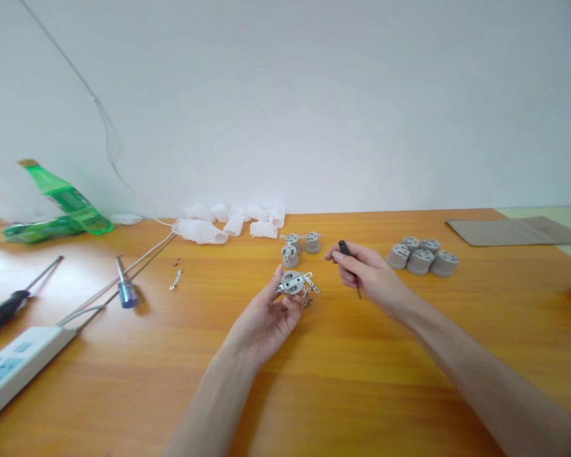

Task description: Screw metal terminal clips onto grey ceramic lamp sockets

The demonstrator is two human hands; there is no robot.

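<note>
Between the thumb and fingers of my left hand is a grey, round ceramic socket, its top tilted up with metal tabs and dark slots showing. Small metal terminal strips lie just right of it, partly hidden behind the socket and fingertips. My right hand is closed around a small screwdriver with a black ribbed handle; its thin shaft points down below the fingers. The two hands are apart. Beyond the left hand stand a few similar sockets with metal strips on top.
Several grey sockets cluster at right, near brown cardboard. White foam netting lies along the wall. At left are a blue-handled screwdriver, a black-handled screwdriver, a power strip, a green package and a loose metal strip.
</note>
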